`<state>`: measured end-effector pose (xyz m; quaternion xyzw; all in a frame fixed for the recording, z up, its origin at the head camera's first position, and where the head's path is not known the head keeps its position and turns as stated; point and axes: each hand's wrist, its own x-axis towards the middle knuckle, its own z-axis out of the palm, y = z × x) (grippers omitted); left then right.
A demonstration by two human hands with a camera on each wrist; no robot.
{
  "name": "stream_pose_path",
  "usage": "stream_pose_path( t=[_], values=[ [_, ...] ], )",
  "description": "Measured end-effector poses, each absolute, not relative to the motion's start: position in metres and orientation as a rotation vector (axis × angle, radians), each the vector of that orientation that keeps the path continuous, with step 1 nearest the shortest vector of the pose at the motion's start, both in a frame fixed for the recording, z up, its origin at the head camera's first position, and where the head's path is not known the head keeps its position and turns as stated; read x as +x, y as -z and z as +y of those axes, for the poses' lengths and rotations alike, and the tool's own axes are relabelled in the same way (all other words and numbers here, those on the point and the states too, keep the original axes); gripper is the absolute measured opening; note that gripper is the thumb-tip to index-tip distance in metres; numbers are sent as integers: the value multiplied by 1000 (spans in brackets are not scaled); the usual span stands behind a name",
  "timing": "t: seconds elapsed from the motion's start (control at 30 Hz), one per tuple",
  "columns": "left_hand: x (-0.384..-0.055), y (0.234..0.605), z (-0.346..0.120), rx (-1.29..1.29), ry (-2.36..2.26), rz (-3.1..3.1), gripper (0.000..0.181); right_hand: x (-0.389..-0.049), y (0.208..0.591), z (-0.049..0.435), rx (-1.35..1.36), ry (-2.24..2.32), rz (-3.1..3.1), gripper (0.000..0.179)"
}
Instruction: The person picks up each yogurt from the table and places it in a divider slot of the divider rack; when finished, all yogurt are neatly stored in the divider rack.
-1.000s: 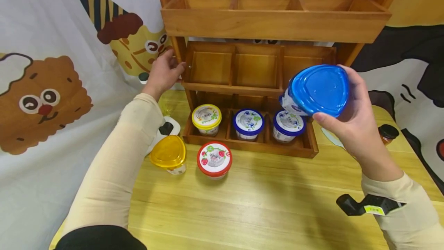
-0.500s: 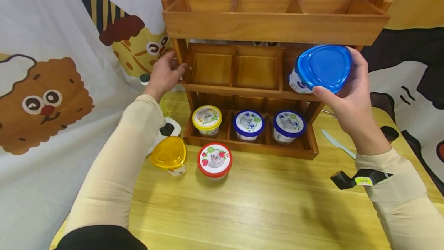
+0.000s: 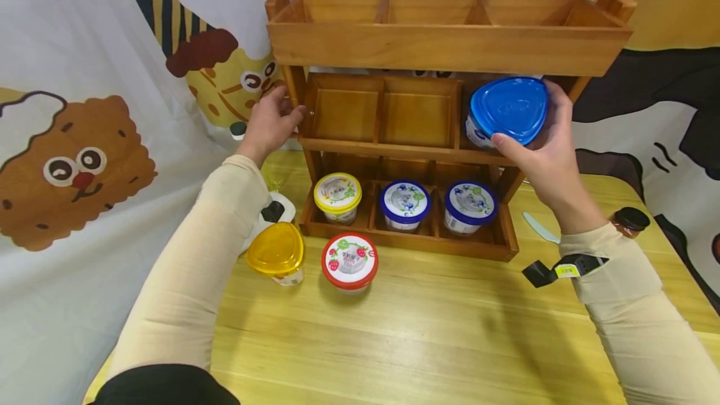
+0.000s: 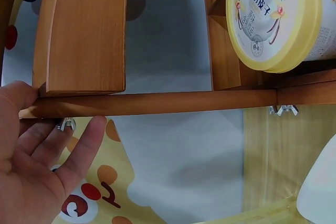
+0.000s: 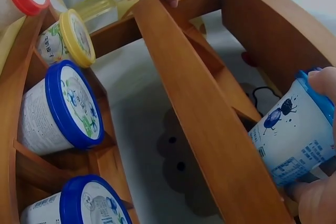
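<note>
My right hand (image 3: 545, 136) grips a blue-lidded yogurt cup (image 3: 509, 111), which sits at least partly inside the right compartment of the middle tier of a wooden rack (image 3: 450, 49). In the right wrist view that cup (image 5: 294, 129) is slightly tilted, with printed berries on its white side. My left hand (image 3: 272, 119) holds the rack's left post (image 4: 157, 103), thumb on one side and fingers on the other. On the bottom tier stand a yellow-lidded tub (image 3: 337, 195) and two blue-rimmed tubs, one in the middle (image 3: 405, 202) and one on the right (image 3: 470, 204).
In front of the rack, a red-rimmed tub (image 3: 350, 261) and an amber-lidded cup (image 3: 277, 252) stand on the wooden table (image 3: 405, 330). To the right lie a pale knife (image 3: 540, 227) and a dark-lidded jar (image 3: 631, 220). A bottle (image 5: 100, 4) stands left of the rack.
My right hand has carried the blue-lidded cup up from before the lower tier, then left and into the middle tier's right compartment. My left hand stays on the post.
</note>
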<state>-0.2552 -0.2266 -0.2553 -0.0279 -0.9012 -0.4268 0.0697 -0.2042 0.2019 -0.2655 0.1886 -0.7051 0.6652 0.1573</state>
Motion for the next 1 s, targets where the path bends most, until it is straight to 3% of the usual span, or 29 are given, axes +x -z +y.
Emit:
stream_pose_path(
  t=[1.0],
  values=[
    [-255, 255, -226, -88, 1294, -2705, 52, -206, 260, 208, 425, -1633, -2418, 97]
  ],
)
